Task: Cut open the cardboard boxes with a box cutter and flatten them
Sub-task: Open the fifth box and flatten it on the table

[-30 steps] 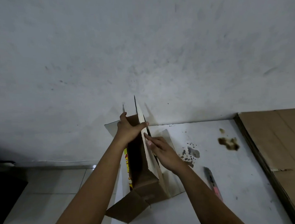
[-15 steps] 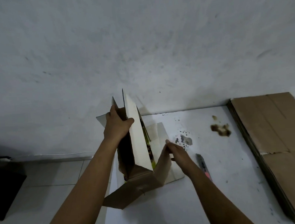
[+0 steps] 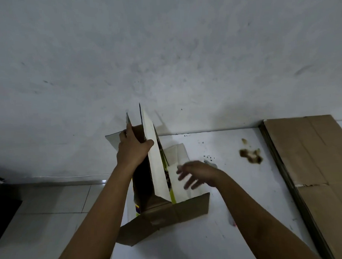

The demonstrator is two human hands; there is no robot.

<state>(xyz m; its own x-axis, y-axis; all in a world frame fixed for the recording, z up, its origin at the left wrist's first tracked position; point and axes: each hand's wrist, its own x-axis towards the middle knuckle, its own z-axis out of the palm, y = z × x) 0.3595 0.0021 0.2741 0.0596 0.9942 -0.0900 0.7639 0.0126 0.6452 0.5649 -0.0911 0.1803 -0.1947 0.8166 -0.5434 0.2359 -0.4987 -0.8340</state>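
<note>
Both forearms are bare from the bottom edge of the view up to the wrists, with no sleeve or cuff reaching into view on either one. The left hand wears no glove, ring, watch or band that the head view shows, and its wrist is likewise uncovered. The right hand is also ungloved, though it is smeared by blur, so any small item on its fingers cannot be made out.
</note>
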